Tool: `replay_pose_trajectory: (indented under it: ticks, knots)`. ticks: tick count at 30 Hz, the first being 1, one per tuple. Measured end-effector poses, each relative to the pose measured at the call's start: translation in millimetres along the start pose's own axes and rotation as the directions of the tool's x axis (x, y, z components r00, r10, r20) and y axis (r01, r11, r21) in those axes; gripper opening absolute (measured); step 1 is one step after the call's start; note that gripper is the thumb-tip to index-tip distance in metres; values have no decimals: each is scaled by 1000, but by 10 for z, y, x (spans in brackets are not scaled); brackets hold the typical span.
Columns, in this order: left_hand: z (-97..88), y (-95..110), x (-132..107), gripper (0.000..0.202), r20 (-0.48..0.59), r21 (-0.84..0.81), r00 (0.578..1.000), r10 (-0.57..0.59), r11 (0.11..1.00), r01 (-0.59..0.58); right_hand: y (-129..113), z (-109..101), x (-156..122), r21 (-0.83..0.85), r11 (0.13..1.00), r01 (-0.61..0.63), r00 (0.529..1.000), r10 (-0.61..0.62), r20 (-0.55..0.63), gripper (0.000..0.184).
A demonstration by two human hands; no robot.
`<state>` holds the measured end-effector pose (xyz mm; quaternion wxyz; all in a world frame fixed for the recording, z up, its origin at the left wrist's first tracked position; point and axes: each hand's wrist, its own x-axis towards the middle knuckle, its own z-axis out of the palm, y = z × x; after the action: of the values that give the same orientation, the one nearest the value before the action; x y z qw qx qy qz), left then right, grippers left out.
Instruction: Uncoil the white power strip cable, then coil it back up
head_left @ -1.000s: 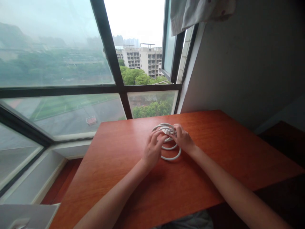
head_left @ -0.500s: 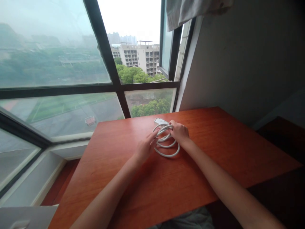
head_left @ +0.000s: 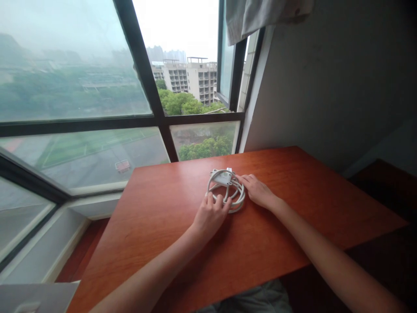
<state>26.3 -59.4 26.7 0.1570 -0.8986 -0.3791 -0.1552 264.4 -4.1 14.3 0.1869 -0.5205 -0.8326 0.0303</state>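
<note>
A white cable (head_left: 242,201) lies in loose round loops on the brown wooden table (head_left: 156,208). Within the loops, toward their far side, sits a white block (head_left: 223,178) with small tabs at its corners; one loop crosses over it. My left hand (head_left: 211,213) has its fingers bent around the near left part of the loops, gripping the cable. At the right side of the coil is my right hand (head_left: 259,190), fingers stretched toward the block and the tips touching or very near the outer loop. Its thumb is mostly hidden.
Dark-framed windows (head_left: 163,121) stand behind the table's far edge, one pane swung open. A grey wall (head_left: 309,87) rises to the right, and a pale curtain (head_left: 260,17) hangs at the top. Grey-green cloth (head_left: 257,300) shows below the near edge.
The loops have been gathered into a rounder coil, and the block now lies within them. My left hand has moved nearer to me; my right hand has shifted right and loosened from the cable.
</note>
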Motion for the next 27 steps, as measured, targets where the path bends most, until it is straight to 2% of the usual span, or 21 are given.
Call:
replay_pose_trajectory:
  ticks: [5, 8, 10, 14, 18, 22, 27]
  knots:
    - [22, -5, -48, 46, 22, 62, 1000, -2, 998, 0, 8, 134, 61, 285, 958, 10, 997, 11, -73, 51]
    - [-19, -54, -85, 53, 28, 26, 999, -15, 1000, 14, -4, 184, 68, 435, 900, -6, 987, 75, -143, 53]
    - [-68, -86, -95, 57, 18, -28, 1000, -17, 999, 17, -8, 199, 40, 483, 875, -34, 983, 118, -143, 51]
    - [-187, -189, -60, 57, 5, -174, 1000, 13, 985, -12, 11, 216, -48, 507, 854, -111, 965, 216, -151, 50]
    - [-248, -340, -2, 53, 3, -299, 999, -52, 953, 50, 4, 250, -119, 528, 827, -194, 916, 345, -204, 48]
    - [-212, -394, 20, 62, 5, -306, 1000, -11, 952, 12, -64, 263, -142, 488, 857, -168, 939, 289, -185, 49]
    - [-121, -306, 19, 66, 70, -288, 995, 69, 957, -46, -93, 244, -143, 393, 913, -110, 961, 198, -191, 49]
